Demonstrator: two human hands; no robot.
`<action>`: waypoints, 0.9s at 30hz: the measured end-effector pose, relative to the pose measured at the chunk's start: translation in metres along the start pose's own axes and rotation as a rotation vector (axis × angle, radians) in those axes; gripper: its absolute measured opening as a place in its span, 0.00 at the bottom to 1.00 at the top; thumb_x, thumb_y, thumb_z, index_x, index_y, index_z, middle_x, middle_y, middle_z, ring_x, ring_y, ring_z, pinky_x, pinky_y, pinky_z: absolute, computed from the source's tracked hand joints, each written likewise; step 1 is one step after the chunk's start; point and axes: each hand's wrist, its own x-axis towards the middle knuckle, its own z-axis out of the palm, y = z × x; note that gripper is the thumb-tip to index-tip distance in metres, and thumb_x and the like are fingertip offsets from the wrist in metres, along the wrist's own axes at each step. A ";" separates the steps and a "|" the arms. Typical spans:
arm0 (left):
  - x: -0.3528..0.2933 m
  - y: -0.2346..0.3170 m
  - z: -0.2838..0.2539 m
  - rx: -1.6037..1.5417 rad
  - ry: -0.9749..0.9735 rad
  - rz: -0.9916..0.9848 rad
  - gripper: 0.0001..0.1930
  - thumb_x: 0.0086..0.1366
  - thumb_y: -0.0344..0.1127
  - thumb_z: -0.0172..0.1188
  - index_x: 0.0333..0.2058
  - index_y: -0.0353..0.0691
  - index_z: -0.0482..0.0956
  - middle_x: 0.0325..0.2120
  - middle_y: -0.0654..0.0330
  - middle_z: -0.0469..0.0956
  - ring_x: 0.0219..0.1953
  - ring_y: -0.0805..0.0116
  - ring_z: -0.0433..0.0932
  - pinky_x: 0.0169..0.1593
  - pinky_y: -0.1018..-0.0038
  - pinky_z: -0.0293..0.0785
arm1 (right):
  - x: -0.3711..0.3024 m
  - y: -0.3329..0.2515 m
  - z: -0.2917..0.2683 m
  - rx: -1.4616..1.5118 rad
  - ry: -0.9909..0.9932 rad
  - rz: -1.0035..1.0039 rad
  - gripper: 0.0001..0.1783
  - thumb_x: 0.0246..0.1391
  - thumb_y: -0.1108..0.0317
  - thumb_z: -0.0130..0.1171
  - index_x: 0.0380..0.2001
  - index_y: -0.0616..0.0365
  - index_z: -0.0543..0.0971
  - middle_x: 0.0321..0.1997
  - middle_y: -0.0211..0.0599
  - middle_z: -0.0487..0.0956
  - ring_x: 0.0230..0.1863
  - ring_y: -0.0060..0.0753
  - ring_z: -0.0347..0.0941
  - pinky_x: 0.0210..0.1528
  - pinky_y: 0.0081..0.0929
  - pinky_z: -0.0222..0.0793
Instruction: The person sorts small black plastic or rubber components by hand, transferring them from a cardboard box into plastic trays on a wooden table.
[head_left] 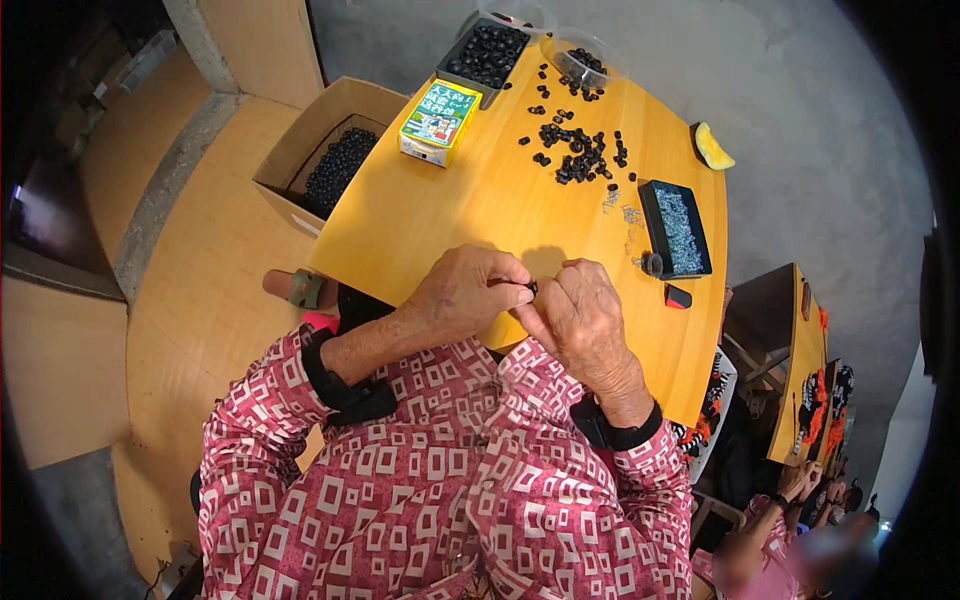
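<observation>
Above the near edge of the yellow wooden table (470, 210), my two hands meet. My left hand (470, 292) pinches a small black part (531, 288) between thumb and fingertips. My right hand (583, 318) is closed against the same part from the other side, its fingers curled. Most of the part is hidden by the fingers. Farther off, many similar black pieces (580, 157) lie scattered on the tabletop. To their right is a black tray (657, 228) of small shiny metal pieces, with a few more metal bits (631, 215) loose beside it.
A black bin (462, 70) of black pieces and a clear bowl (612, 62) stand at the far end. A yellow-green packet (438, 125) lies at left. Below it, a cardboard box (290, 150) holds dark beads. A red-black object (677, 297) sits at right; another person's hands (798, 482) show lower right.
</observation>
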 end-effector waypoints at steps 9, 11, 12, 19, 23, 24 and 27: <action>0.002 -0.002 -0.004 -0.044 -0.021 -0.046 0.12 0.58 0.36 0.63 0.33 0.30 0.83 0.26 0.58 0.82 0.29 0.75 0.77 0.35 0.75 0.73 | 0.000 -0.005 0.009 -0.028 0.066 0.026 0.13 0.46 0.69 0.68 0.23 0.59 0.72 0.23 0.37 0.65 0.29 0.42 0.67 0.36 0.37 0.67; 0.002 -0.003 -0.004 -0.049 -0.017 -0.029 0.13 0.58 0.37 0.63 0.33 0.30 0.83 0.25 0.58 0.82 0.29 0.75 0.77 0.36 0.75 0.73 | 0.001 -0.006 0.009 -0.037 0.069 0.031 0.13 0.46 0.69 0.68 0.24 0.59 0.72 0.23 0.37 0.65 0.28 0.41 0.67 0.36 0.37 0.67; 0.002 -0.003 -0.004 -0.055 -0.011 -0.014 0.13 0.58 0.37 0.63 0.33 0.30 0.83 0.25 0.58 0.82 0.29 0.76 0.77 0.36 0.75 0.73 | 0.000 -0.006 0.008 -0.028 0.065 0.049 0.13 0.46 0.68 0.69 0.24 0.59 0.73 0.23 0.37 0.65 0.28 0.42 0.67 0.36 0.36 0.67; 0.003 -0.002 -0.006 -0.074 -0.010 -0.025 0.13 0.59 0.39 0.64 0.34 0.32 0.84 0.26 0.59 0.82 0.29 0.76 0.77 0.37 0.75 0.74 | 0.006 -0.003 0.001 0.011 0.101 0.075 0.15 0.44 0.65 0.70 0.25 0.58 0.73 0.25 0.38 0.69 0.30 0.42 0.69 0.37 0.36 0.67; 0.003 -0.002 -0.005 -0.079 0.007 -0.021 0.13 0.60 0.39 0.64 0.34 0.33 0.84 0.26 0.59 0.82 0.30 0.76 0.77 0.37 0.75 0.74 | 0.002 0.002 0.006 0.015 0.074 0.026 0.14 0.43 0.66 0.71 0.25 0.59 0.73 0.24 0.37 0.69 0.30 0.42 0.70 0.36 0.36 0.68; 0.003 -0.001 -0.006 -0.072 0.000 -0.025 0.14 0.60 0.39 0.63 0.34 0.32 0.84 0.26 0.59 0.82 0.30 0.77 0.78 0.37 0.76 0.74 | 0.001 0.003 0.006 0.026 0.075 0.024 0.14 0.43 0.67 0.70 0.25 0.59 0.73 0.24 0.37 0.69 0.29 0.42 0.70 0.36 0.36 0.68; 0.003 0.006 -0.010 -0.110 -0.103 -0.048 0.12 0.64 0.35 0.63 0.38 0.31 0.83 0.31 0.64 0.81 0.34 0.78 0.76 0.40 0.77 0.73 | 0.002 0.005 0.007 0.031 0.096 0.017 0.13 0.42 0.69 0.70 0.25 0.59 0.73 0.23 0.37 0.68 0.28 0.42 0.69 0.34 0.36 0.69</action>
